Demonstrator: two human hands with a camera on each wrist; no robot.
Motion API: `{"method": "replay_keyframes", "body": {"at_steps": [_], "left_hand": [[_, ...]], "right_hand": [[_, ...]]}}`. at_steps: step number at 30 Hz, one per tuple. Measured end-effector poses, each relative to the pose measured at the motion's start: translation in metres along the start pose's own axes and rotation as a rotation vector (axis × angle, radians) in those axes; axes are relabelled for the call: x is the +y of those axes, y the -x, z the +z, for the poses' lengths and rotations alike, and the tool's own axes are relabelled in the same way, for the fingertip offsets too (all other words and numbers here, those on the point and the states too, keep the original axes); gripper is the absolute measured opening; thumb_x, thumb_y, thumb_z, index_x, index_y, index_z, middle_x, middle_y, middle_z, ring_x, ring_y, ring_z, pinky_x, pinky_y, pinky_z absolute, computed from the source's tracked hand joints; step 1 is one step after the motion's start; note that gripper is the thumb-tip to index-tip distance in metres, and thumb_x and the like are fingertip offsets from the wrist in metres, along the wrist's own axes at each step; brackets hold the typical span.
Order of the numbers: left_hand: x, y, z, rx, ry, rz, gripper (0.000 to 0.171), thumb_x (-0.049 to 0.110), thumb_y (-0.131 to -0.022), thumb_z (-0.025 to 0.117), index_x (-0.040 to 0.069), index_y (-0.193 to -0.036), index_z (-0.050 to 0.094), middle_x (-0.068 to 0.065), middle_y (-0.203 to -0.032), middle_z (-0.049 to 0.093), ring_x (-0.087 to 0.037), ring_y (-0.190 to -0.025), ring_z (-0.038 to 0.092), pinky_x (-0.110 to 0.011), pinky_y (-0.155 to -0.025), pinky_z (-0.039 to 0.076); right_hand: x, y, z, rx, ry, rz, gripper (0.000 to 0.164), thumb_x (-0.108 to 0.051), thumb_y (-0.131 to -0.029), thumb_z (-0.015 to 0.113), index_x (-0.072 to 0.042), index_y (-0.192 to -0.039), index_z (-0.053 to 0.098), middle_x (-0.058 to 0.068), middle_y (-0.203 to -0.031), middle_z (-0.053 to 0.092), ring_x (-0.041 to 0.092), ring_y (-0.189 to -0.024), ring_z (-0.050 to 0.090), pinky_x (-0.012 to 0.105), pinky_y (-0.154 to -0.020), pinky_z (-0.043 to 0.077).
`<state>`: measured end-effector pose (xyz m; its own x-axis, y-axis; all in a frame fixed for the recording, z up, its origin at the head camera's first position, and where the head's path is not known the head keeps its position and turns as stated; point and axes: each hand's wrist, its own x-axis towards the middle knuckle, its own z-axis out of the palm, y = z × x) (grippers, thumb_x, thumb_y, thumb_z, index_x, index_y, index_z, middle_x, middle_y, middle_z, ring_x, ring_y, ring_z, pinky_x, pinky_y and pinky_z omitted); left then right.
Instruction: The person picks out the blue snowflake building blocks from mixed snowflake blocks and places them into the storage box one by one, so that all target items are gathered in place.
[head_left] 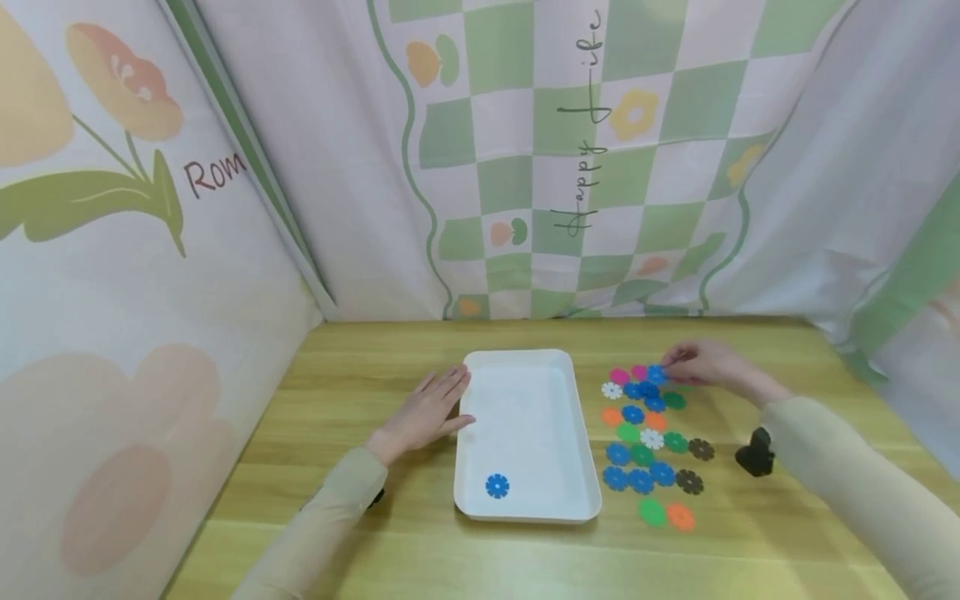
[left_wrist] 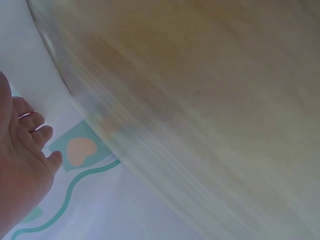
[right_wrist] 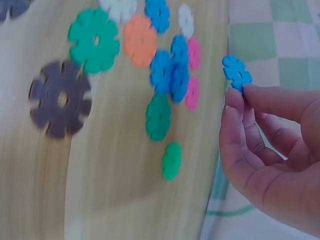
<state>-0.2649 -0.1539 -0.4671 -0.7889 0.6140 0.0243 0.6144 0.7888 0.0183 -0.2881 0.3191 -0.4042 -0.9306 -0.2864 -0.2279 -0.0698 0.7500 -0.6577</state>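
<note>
Head view, twelve o'clock toward the printed curtain [head_left: 495, 117]: a person in pale sleeves [head_left: 847, 475] works at a wooden table [head_left: 375, 550], one hand on either side of a white tray [head_left: 525, 417]. Out past the tray's two o'clock rim, the right hand [head_left: 708, 364] pinches a blue disc [head_left: 656, 374] by its edge between thumb and forefinger. Right wrist view gives the closer look: the notched disc sticks out past the fingertips and shows against the curtain, its centre hole visible.

Across the tray, at ten o'clock, the left hand [head_left: 423, 408] lies with fingers outstretched and thumb set apart, tips at the rim. Left wrist view catches that hand at nine o'clock, with the tray out of frame.

Inside the tray, at seven o'clock, lies a second blue disc [head_left: 497, 486]. Loose discs [head_left: 633, 414] in several colours cover the table at the tray's three o'clock, some blue ones overlapping. Pink discs [head_left: 619, 377] sit at the group's eleven, brown discs [head_left: 702, 449] at three and four, an orange disc [head_left: 680, 517] just beside a light green disc [head_left: 652, 512] at six. A black object [head_left: 756, 454] shows by the right sleeve; what it is, I cannot tell.
</note>
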Motion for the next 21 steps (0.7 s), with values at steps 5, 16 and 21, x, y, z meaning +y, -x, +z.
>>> {"method": "replay_keyframes", "body": {"at_steps": [5,16,21], "left_hand": [[-0.001,0.001,0.000,-0.010,-0.035,0.004,0.078,0.058,-0.102,0.037,0.005,-0.158,0.021,-0.011,-0.166,0.020,-0.027,-0.154,0.022,-0.049,-0.126,0.022],[-0.001,-0.001,0.001,0.004,-0.055,0.003,0.078,0.059,-0.102,0.035,0.006,-0.158,0.022,-0.009,-0.166,0.020,-0.025,-0.154,0.023,-0.048,-0.126,0.022],[0.001,0.000,-0.001,0.002,-0.058,0.008,0.078,0.058,-0.102,0.037,0.005,-0.157,0.023,-0.010,-0.166,0.021,-0.026,-0.154,0.023,-0.048,-0.126,0.023]], "right_hand": [[-0.016,-0.004,0.010,-0.048,-0.097,0.010,0.039,-0.021,-0.098,0.062,0.010,-0.120,0.058,0.018,-0.105,0.070,0.017,-0.090,0.069,0.031,-0.079,0.061],[-0.056,-0.003,0.034,-0.130,-0.170,-0.021,0.033,-0.021,-0.097,0.063,0.006,-0.116,0.062,0.012,-0.103,0.071,0.017,-0.091,0.070,0.030,-0.081,0.061],[-0.071,-0.006,0.047,-0.160,-0.165,-0.029,0.029,-0.020,-0.097,0.063,0.004,-0.112,0.062,0.011,-0.099,0.071,0.017,-0.088,0.069,0.033,-0.081,0.060]]}}
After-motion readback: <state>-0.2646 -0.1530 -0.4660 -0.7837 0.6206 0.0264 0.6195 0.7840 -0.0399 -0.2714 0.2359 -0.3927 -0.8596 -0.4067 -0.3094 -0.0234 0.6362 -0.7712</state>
